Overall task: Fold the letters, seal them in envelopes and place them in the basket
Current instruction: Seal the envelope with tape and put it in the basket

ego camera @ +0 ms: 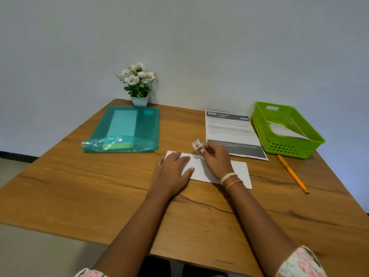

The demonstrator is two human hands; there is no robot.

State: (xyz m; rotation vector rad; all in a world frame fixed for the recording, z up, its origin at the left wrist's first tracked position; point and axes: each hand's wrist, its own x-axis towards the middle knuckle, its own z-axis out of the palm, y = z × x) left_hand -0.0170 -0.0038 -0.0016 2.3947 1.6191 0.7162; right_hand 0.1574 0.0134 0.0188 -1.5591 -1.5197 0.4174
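Head view, sweeping from the left: a teal plastic folder lies flat on the wooden table, a small pot of white flowers just behind its far edge against the wall. On to the centre, and the left hand lies flat, fingers straight, pressing down the left end of a white envelope. That envelope runs long-ways left to right across the table, directly in front of the person. Above its upper edge the right hand hovers with fingers curled, pinching a small roll of stickers at its fingertips, so the roll sits just beyond the envelope's far long edge, near its middle. That is the relation that matters: by my reading, the sticker has to come down towards the person, onto the flap, and the right hand is the one placed to do it while the left pins the paper. Whether the flap is already folded shut I cannot tell. Further right, a printed letter lies unfolded, apparently not yet dealt with. Beside it stands the green basket, with white paper inside, likely finished envelopes. An orange pen lies in front of the basket.
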